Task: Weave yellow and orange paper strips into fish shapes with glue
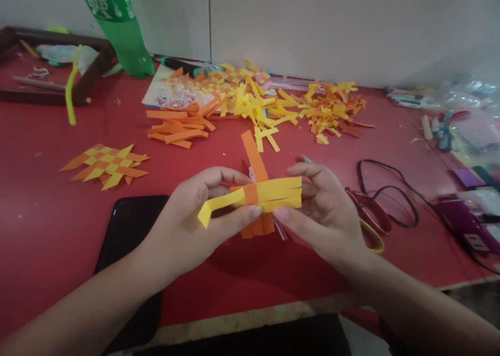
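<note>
A red tabletop [195, 304] with a pale, worn front edge stands against a plain, light-coloured wall [332, 28] marked by one vertical seam. At the far left are a dark-rimmed tray [96, 64] with odds and ends inside and a green plastic bottle [128, 43]. Along the back lie orange paper strips [179, 129], yellow paper strips [258, 103], a heap of mixed paper scraps [334, 109] and a black-and-teal utility knife [182, 65]. A checkered paper figure [111, 163] with small stick-on eyes lies on the left, just beyond a black smartphone [128, 226] that the left forearm partly covers. On the right are scissors handles [371, 210], a looped black cord [414, 200] and a purple box [461, 223]. The partly woven paper piece [273, 189] is between the two hands, held up near the front of the table. The left hand [195, 241] pinches its left part, thumb in front and fingers curled behind, with a bent yellow end sticking out over that hand. The right hand [328, 215] is half curled around the piece's right end, thumb tip at the lower yellow edge; whether it grips, I cannot tell. One orange strip points away from the person, and shorter orange ends hang below the yellow ones.
</note>
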Available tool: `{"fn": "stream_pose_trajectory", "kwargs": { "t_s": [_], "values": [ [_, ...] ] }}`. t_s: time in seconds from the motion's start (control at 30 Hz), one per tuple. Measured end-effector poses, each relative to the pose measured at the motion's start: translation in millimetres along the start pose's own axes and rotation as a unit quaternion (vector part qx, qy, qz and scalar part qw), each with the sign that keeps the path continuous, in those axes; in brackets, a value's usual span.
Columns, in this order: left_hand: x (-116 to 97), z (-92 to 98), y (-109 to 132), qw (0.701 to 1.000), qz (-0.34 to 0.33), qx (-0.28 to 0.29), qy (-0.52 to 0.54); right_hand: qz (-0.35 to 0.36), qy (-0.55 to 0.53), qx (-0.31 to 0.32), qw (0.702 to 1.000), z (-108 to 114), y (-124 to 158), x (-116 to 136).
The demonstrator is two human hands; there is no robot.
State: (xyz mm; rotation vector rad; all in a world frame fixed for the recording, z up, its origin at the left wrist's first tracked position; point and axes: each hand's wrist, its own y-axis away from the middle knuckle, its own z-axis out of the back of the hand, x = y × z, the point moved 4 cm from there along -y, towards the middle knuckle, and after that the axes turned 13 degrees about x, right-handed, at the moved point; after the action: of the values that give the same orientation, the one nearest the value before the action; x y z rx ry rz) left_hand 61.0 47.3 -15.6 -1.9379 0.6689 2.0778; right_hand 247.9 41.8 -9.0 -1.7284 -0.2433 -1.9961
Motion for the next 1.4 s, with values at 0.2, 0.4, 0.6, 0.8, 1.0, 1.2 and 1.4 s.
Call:
{"fn": "stream_pose_trajectory", "kwargs": {
  "t_s": [0.2, 0.4, 0.6, 0.8, 1.0, 1.2, 1.4],
  "values": [
    [-5.3, -5.3, -5.5, 0.999, 0.022, 0.026, -0.012, -0.050, -0.035, -0.009, 0.998, 0.9, -1.3, -9.4],
    [-0.5, -11.3, -3.5, 0.986, -0.022, 0.069, 0.150, -0.075, -0.123, -0.100, 0.984, 8.3, 1.6, -17.7],
    [7.1, -4.4, -3.7, 0.976, -0.020, 0.031, 0.214, -0.063, -0.072, -0.106, 0.990, 4.5, 4.4, -9.9],
    [3.0, -6.3, -4.5, 0.983, -0.006, 0.035, 0.182, -0.030, -0.012, -0.100, 0.994, -0.2, 3.8, -0.6],
    [0.0, -7.4, -3.5, 0.993, 0.014, 0.041, 0.111, 0.030, 0.037, -0.073, 0.996, -2.5, 5.2, 2.3],
    [0.6, -5.8, -3.8, 0.998, -0.006, 0.027, 0.063, 0.075, 0.059, -0.035, 0.995, -4.1, 12.4, 6.4],
    [1.1, -5.0, -3.5, 0.999, -0.021, 0.019, 0.033, 0.070, 0.146, -0.046, 0.986, 1.3, 6.1, 10.6]
  ]
}}
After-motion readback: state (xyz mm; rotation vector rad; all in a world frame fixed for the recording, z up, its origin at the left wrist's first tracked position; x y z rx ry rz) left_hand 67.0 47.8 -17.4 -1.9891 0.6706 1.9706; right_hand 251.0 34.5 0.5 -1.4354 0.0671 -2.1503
